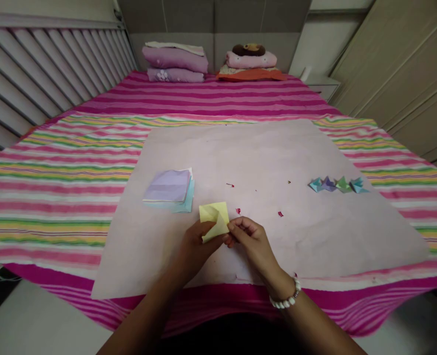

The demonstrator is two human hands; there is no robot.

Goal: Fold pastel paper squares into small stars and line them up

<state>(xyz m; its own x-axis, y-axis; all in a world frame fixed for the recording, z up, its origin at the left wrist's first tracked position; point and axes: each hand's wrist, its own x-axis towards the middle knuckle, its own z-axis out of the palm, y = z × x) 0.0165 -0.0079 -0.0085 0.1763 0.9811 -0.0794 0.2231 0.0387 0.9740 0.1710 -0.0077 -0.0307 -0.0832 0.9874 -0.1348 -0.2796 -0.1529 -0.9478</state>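
Note:
A small yellow square of folded origami paper (218,211) is held up between both hands, with a raised flap and crease on its face. My left hand (200,244) grips its left and lower side, thumb lying across the front. At the lower right corner, the thumb and fingers of my right hand (250,239) pinch the edge. A bracelet of white beads (285,301) circles the right wrist. Just beyond the left hand lies a stack of coloured paper sheets (168,186), lilac on top and light blue below.
Several folded paper shapes (337,185) in blue, purple and green stand in a row at the right of the large pale sheet (263,153). Small red scraps (280,214) dot that sheet. Folded bedding (176,59) is piled by the headboard.

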